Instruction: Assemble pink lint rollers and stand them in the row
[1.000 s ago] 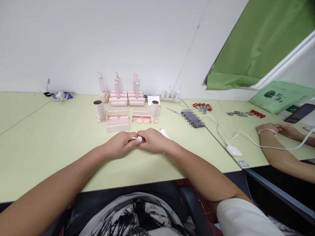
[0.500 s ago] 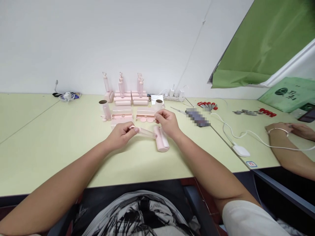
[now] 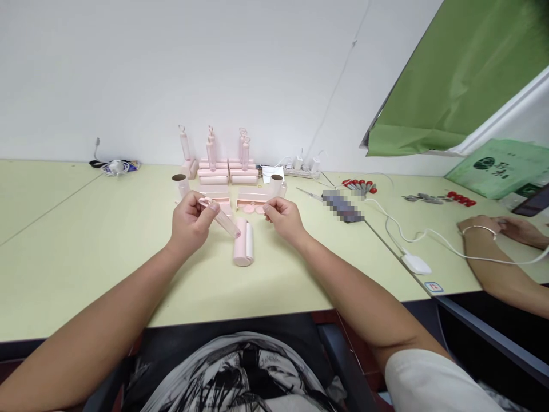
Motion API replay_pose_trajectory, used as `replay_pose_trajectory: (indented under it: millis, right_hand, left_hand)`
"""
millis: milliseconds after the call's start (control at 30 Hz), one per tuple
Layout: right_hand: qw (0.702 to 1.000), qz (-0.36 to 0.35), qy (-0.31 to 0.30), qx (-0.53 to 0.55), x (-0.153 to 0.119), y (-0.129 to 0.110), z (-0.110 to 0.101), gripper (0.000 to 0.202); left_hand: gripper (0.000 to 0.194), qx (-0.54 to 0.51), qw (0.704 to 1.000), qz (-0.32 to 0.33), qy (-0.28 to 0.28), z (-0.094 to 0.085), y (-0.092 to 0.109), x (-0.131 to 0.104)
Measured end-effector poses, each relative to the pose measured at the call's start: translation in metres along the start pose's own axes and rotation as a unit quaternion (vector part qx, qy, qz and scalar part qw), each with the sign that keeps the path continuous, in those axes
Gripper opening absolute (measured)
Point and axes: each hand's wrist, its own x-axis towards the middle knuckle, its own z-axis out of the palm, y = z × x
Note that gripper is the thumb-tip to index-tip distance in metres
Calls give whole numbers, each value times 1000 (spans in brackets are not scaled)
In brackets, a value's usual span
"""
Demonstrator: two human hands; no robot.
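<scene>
My left hand [image 3: 191, 223] is closed on the looped end of a clear pink tube [image 3: 226, 223], which slants down to the right. The tube's lower end meets or overlaps a pink cylinder with a white roll [image 3: 243, 245] on the table. To the right, my right hand [image 3: 283, 219] has thumb and forefinger pinched; anything between them is too small to make out. Just behind its fingertips are small pink discs [image 3: 249, 210] by an open pink case [image 3: 252, 197]. Another pink case is partly hidden behind my left hand.
Upright pink tubes [image 3: 211, 154] and pink holders stand by the wall. Two cardboard-cored rolls flank the cases. Rightward lie a phone [image 3: 343, 206], red-ended tools [image 3: 359, 186], a white cable and charger [image 3: 416, 264], and another person's hands [image 3: 480, 224].
My left hand has moved left and raised its end of the tube, which now slants more steeply. The pink cylinder has shifted left and stands straighter. My right hand is slightly lower and left.
</scene>
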Motion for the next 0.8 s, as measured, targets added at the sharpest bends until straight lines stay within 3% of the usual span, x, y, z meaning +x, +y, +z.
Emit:
replay_pose_trajectory:
  millis: [167, 400, 467, 567, 800]
  right_hand:
    - [1000, 11, -13, 3, -1, 1, 3, 21]
    - [998, -13, -20, -53, -3, 3, 5, 19]
    - [998, -11, -2, -66, -1, 4, 4, 18]
    - [998, 6, 7, -68, 1, 6, 3, 18]
    - [990, 135, -1, 43, 3, 0, 4, 27]
  left_hand:
    - [26, 38, 999, 3, -12, 2, 1, -1]
    - [31, 159, 967, -5, -198, 9, 3, -6]
    - [31, 158, 970, -6, -184, 9, 4, -6]
    - [30, 120, 985, -36, -117, 8, 7, -4]
    - [24, -61, 991, -115, -12, 6, 4, 3]
